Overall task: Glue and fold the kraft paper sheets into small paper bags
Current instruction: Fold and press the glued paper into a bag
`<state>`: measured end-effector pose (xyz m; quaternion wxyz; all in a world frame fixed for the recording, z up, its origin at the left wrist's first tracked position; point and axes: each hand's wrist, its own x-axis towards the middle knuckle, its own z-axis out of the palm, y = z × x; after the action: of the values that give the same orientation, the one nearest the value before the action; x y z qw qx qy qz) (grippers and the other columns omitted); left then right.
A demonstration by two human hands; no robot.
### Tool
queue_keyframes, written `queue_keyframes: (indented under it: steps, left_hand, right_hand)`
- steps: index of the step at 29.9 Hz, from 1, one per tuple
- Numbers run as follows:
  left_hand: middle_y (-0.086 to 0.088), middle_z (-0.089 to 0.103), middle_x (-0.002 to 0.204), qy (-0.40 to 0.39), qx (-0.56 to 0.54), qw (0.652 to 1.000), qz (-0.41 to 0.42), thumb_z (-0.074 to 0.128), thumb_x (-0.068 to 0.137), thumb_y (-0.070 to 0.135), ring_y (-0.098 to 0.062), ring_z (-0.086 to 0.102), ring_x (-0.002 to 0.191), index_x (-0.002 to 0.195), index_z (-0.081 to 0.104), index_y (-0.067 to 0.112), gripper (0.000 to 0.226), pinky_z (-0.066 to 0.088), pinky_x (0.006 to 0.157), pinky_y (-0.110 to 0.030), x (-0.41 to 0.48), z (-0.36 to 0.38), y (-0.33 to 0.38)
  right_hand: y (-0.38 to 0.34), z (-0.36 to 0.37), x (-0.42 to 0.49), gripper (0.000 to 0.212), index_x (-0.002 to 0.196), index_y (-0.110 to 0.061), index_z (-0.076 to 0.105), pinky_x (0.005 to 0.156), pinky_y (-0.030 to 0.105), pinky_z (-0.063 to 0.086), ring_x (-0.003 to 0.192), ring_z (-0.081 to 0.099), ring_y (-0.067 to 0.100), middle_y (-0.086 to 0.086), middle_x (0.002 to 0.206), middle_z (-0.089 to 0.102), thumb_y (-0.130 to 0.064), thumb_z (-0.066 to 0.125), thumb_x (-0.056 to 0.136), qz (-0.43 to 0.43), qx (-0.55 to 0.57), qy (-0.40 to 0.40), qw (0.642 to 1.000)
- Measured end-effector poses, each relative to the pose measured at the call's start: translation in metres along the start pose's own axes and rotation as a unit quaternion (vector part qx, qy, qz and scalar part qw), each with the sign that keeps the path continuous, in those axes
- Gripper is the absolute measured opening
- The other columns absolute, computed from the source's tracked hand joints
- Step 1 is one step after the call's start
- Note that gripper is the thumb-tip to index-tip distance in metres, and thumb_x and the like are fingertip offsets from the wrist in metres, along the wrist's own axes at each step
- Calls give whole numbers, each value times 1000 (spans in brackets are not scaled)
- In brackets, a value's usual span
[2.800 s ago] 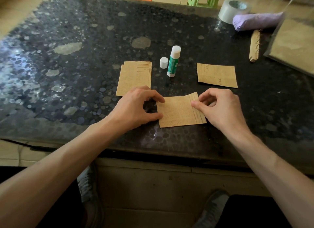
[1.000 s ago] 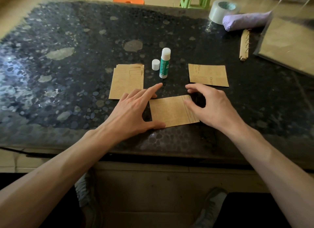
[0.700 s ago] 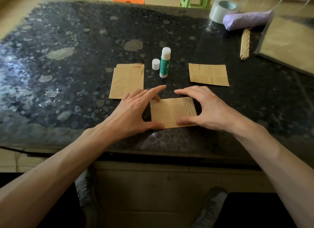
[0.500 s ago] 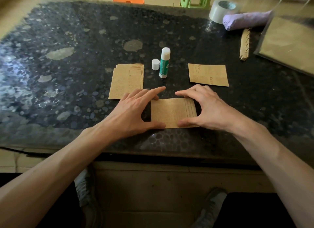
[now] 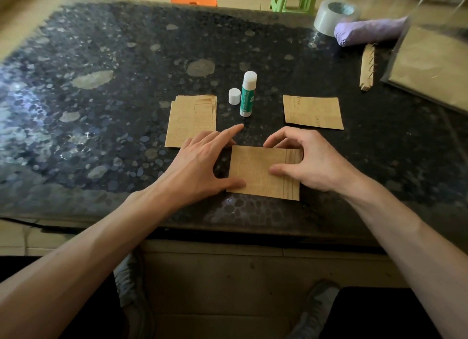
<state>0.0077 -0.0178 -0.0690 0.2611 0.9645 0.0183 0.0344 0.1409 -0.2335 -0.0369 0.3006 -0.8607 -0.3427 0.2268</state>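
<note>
A folded kraft paper piece (image 5: 255, 171) lies flat near the table's front edge. My left hand (image 5: 200, 166) spreads its fingers along the piece's left edge, thumb on the lower left corner. My right hand (image 5: 309, 161) curls over the right end, thumb pressing on top and fingers at the far edge. A small stack of kraft sheets (image 5: 192, 121) lies behind my left hand. A single folded kraft piece (image 5: 312, 112) lies behind my right hand. An uncapped green and white glue stick (image 5: 247, 94) stands upright between them, its white cap (image 5: 234, 96) beside it.
The dark pebble-patterned table (image 5: 101, 85) holds a tape roll (image 5: 333, 16), a lilac folded umbrella (image 5: 369, 32), a kraft strip with spiral binding (image 5: 367, 68) and a clear-wrapped kraft pack (image 5: 430, 68) at the back right. Stools stand on the floor beyond.
My right hand shifted from the piece's far right corner to grip across its right end, thumb on top. My left hand opened flat along the left edge. The piece straightened.
</note>
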Motion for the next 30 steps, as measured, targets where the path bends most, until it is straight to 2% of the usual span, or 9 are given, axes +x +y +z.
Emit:
queue_keyframes:
  steps: [2,5,9,12,15,17,21,25,30]
  left_hand:
    - [12,58,132,5,-35,999,-10,74,74,60,-10,49,126,160,20,37,104,38,108,-35,0,-1,3]
    - [9,70,111,17,-197,977,-78,83,77,41,-4,65,103,155,31,38,94,51,92,-22,2,-6,12]
    - [6,78,90,47,-303,944,-122,80,82,32,-6,74,87,123,68,27,43,60,85,-29,3,-15,21]
    - [5,78,91,57,-312,941,-117,80,84,26,-7,74,86,101,78,20,18,60,85,-29,4,-15,24]
    - [4,78,91,57,-307,944,-105,78,87,24,-7,74,85,101,78,19,15,61,81,-27,4,-15,26]
    - [4,78,91,58,-312,943,-102,77,87,23,-7,74,85,101,78,18,14,61,79,-26,3,-15,27]
    - [3,77,94,63,-334,935,-104,75,89,25,-7,74,90,102,77,16,16,61,77,-24,1,-14,31]
    - [3,77,96,65,-354,926,-109,71,93,28,-8,73,92,104,77,17,17,61,72,-25,0,-15,33]
    - [2,78,98,56,-387,914,-108,69,94,26,-8,74,94,106,77,10,21,59,76,-21,0,-13,37]
  right_hand:
    - [-3,-1,-2,42,116,-44,64,101,38,51,116,59,0,-19,115,64,-26,85,85,-14,27,13,999]
    - [-6,-4,-7,43,120,-44,64,94,32,54,110,60,-6,-19,113,65,-27,84,86,-33,90,37,995]
    - [-9,-3,-11,36,115,-43,69,85,30,59,106,60,-8,-18,111,68,-34,85,84,-21,153,58,986]
    - [-10,-1,-14,39,115,-42,70,85,31,57,104,63,-7,-17,105,73,-37,88,80,2,187,68,980]
    - [-12,3,-14,46,114,-39,72,89,39,60,102,71,9,-7,102,78,-39,92,73,62,275,62,957]
    - [-14,7,-14,47,110,-39,76,89,43,62,107,69,17,-3,110,75,-40,94,67,106,325,61,938]
    - [-21,12,-13,43,100,-40,81,92,49,61,114,64,23,-4,117,72,-44,95,59,144,361,53,920]
    - [-26,16,-13,34,93,-36,83,87,43,60,110,65,18,-9,106,76,-45,94,62,150,352,84,920]
    - [-29,22,-13,27,90,-35,82,72,29,54,102,64,10,-14,97,76,-42,93,66,137,344,120,921]
